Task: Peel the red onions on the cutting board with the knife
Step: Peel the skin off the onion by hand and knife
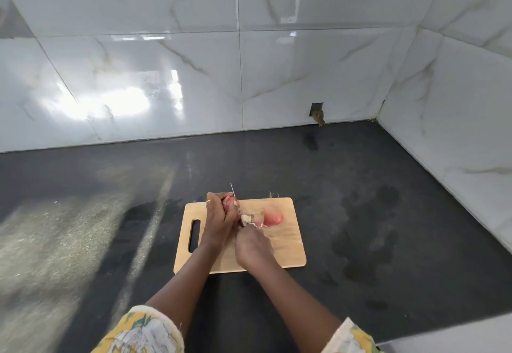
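Nearest, the right hand [253, 244] is curled round the knife [232, 188]. Its handle is hidden, and the thin blade tip shows past the left hand [219, 221], which grips a red onion [228, 202] over the far-left part of the cutting board [288, 253]. A peeled onion [273, 217] lies towards the board's far-right corner, with peel scraps [249, 218] just beside it. The held onion looks firm and light, and probably slick once bared, so it is best pinched at its ends, clear of the blade. Beyond the board, the dark desk [360, 186] gives open room up to the tiled wall [166, 75].
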{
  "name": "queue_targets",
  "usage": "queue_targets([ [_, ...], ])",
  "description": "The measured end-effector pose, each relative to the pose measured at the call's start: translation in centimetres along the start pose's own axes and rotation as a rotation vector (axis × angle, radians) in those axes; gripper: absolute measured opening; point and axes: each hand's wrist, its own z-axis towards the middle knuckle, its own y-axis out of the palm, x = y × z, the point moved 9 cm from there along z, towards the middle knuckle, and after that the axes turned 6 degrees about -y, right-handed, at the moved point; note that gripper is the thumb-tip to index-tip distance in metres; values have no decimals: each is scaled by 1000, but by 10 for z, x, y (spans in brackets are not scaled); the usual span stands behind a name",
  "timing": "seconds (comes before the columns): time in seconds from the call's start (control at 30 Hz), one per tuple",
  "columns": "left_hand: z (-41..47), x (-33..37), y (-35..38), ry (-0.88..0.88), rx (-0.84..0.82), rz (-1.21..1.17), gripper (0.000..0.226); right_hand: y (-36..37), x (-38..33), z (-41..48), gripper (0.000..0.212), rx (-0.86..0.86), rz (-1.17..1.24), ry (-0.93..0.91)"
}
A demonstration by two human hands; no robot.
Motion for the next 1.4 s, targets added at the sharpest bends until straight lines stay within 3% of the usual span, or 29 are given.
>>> queue_targets([
  [0.13, 5, -7, -1, -35, -10, -26, 24, -1, -1, 2, 38, -27, 41, -24],
  [0.3, 10, -19, -11, -64, 59, -164, 13, -6, 4, -3, 43, 26, 160, -38],
  [0.43, 10, -18, -9, -60, 35, -177, 16, -2, 9, 2, 47, 79, 291, -39],
  [0.63, 9, -21, -8, -137, 15, -263, 24, -16, 19, 3, 28, 252, 571, -5],
  [0.83, 10, -25, -7, -192, 4, -325, 23, -19, 11, 13, 32, 246, 636, -1],
  [1.0, 6, -22, -6, -190, -23, -298, 20, -19, 10, 20, 11, 245, 690, 33],
  [1.13, 10, -22, -11, -184, -83, -254, 18, -24, 15, 23, 8, 279, 712, 40],
  [1.23, 10, -17, -15, -144, -153, -277, 31, -29, 16, 21, 5, 310, 701, 24],
  [1.3, 9, -11, -19, -57, -165, -160, 41, -32, 15, 21, 5, 317, 682, 2],
  [1.4, 4, 2, -21, 125, -181, 149, 38, -37, 14, 20, 14, 342, 607, -29],
])
